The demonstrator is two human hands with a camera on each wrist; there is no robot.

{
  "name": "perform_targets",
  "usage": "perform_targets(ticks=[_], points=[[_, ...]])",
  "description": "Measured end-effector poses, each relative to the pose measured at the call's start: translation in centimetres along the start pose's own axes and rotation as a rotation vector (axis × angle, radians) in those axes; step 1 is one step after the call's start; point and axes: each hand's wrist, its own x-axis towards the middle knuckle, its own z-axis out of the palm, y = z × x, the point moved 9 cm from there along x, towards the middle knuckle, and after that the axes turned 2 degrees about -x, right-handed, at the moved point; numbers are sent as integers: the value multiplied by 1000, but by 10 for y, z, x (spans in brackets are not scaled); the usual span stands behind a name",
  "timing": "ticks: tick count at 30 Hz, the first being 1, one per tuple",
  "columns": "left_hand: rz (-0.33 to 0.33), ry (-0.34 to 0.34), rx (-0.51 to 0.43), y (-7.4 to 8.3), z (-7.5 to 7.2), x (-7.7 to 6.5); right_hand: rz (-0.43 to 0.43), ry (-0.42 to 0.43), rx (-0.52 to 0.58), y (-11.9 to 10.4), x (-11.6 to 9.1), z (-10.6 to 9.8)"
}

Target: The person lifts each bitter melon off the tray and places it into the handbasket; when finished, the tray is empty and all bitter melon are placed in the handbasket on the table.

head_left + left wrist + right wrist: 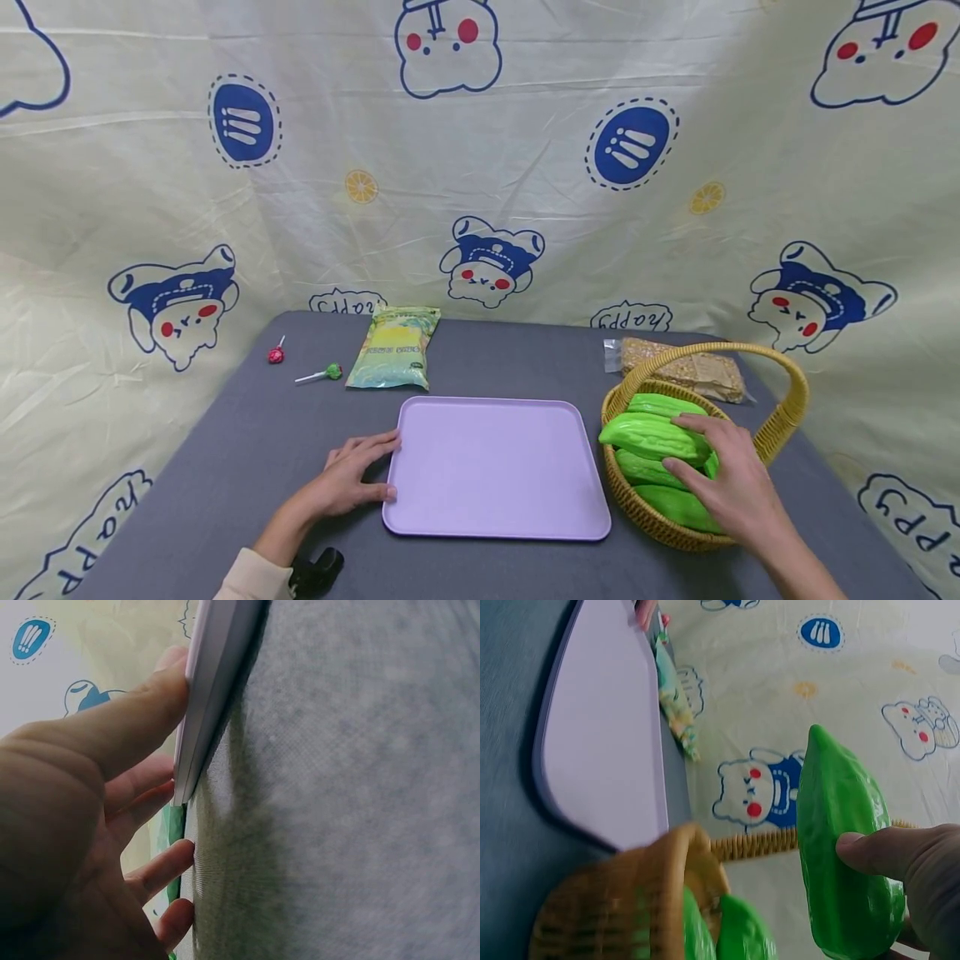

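My right hand [731, 479] grips a green bitter melon [648, 434] above a wicker basket [682, 537]. In the right wrist view the thumb presses the side of this bitter melon [836, 799], which tilts with its pointed end away from the hand. More bitter melons [675, 506] lie inside the basket below. At the left side of a lilac tray [495, 467], my left hand [348, 477] rests with extended fingers. Its thumb [142, 709] touches the tray's edge [202, 697] in the left wrist view, while two fingertips reach down by the grey cloth.
A yellow-green snack bag [393, 350] lies behind the tray. Red [276, 355] and green [333, 372] lollipops are at the back left. A clear packet of grains [690, 371] sits behind the basket, whose tall handle [787, 400] arches up on the right.
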Motion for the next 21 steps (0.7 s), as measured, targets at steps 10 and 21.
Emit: perform_targets(ticks=[10,21], points=[[-3,0,-1,-1,0,0,92,-64,-79,35,-7,-4],[-7,-2,-5,0,0,0,125,-111,-121,60,-8,6]])
